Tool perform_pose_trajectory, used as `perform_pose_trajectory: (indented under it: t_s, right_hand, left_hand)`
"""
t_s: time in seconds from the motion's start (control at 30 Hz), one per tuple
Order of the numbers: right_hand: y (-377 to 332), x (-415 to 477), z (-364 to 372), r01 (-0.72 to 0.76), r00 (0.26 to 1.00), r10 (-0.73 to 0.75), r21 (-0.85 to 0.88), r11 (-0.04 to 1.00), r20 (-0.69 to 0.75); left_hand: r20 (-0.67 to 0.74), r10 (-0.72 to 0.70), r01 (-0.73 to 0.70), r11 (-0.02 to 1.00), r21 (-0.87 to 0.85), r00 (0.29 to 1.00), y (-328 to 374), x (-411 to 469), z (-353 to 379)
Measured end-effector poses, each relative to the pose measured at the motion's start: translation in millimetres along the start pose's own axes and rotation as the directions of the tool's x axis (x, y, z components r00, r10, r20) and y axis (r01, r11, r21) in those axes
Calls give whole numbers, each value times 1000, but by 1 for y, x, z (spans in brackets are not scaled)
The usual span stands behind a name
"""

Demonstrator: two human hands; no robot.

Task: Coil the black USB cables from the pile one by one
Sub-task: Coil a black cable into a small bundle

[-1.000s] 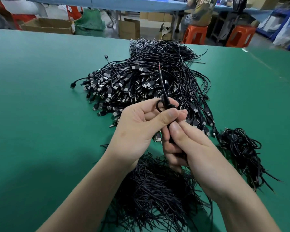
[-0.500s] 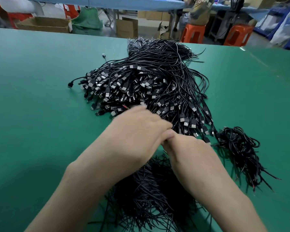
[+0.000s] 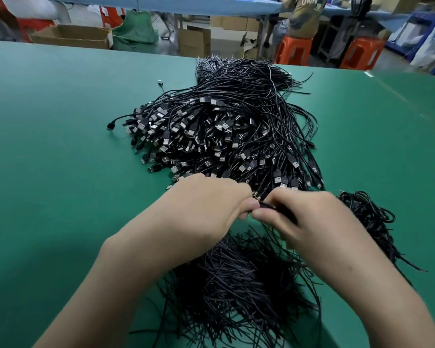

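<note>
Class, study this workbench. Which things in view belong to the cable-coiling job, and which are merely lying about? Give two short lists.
Belongs to the job:
cable pile
held cable, pinched between left hand and right hand
heap of looped cables, on the right

Lying about:
cardboard box
green sack
orange stool

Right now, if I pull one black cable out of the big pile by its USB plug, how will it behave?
Probably floppy: the thin strands in the pile bend and droop freely. It will likely snag, since they cross and tangle closely. It should feel light, with the USB plugs as the heaviest part.
</note>
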State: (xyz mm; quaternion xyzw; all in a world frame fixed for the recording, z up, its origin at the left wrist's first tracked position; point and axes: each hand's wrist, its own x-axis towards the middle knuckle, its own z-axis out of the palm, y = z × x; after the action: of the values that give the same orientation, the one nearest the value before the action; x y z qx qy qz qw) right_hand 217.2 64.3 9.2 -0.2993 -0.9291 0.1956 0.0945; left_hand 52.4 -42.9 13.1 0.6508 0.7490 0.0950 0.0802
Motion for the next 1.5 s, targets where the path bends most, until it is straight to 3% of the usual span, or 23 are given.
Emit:
perform_pose_trajectory:
  t_s: [0.1, 0.17, 0.23, 0.33, 0.43, 0.53, 0.63, 0.8, 0.87, 1.0, 1.13, 1.27, 1.43, 1.5]
  right_hand:
    - [10, 3, -4, -27, 987, 71, 288, 957, -142]
    - [16, 6, 0, -6, 989, 79, 504, 864, -122]
    - [12, 8, 5, 70, 993, 10, 658, 749, -116]
    - [4, 12, 16, 178, 980, -39, 765, 619, -196]
    - [-4, 11, 18, 208, 975, -32, 848, 488, -220]
    - [-7, 9, 18, 228, 973, -70, 895, 383, -218]
    - [-9, 8, 19, 231, 973, -67, 903, 364, -222]
    - [-10, 8, 24, 200, 969, 40, 863, 463, -246]
    - [-10, 8, 25, 205, 960, 52, 820, 534, -274]
    - [-6, 9, 23, 208, 941, 82, 751, 626, -328]
    - [-5, 8, 15, 222, 956, 17, 761, 609, -293]
    - [-8, 6, 11, 181, 982, -143, 826, 534, -123]
    - [-9, 3, 9, -14, 978, -194, 951, 310, 78]
    - [-10, 2, 9, -68, 967, -217, 959, 276, 131]
  left_hand:
    - [-131, -149, 99, 940, -328, 980, -2, -1, 1]
    - [-196, -220, 58, 792, -607, 956, 1, 0, 4]
    - [-186, -178, -42, 604, -795, 966, 8, 2, 8]
    - [-124, -102, -71, 414, -908, 987, 21, 5, 12]
    - [-67, -108, -29, 320, -947, 992, 19, 7, 13]
    - [-4, -94, 27, 330, -944, 996, 10, 5, 10]
    - [33, -89, 60, 324, -944, 995, 2, 3, 6]
    - [35, -134, 94, 468, -879, 990, -6, 3, 8]
    - [-14, -184, 80, 491, -867, 983, -9, 1, 9]
    - [-283, -313, 15, 695, -719, 907, -10, 2, 11]
    - [-308, -337, -24, 640, -768, 890, -12, 5, 11]
    - [-237, 17, -217, 466, -857, 971, -14, 2, 10]
    - [-181, 134, -209, 238, -948, 974, -16, -1, 9]
    - [-190, 148, -214, 163, -963, 970, -15, -1, 9]
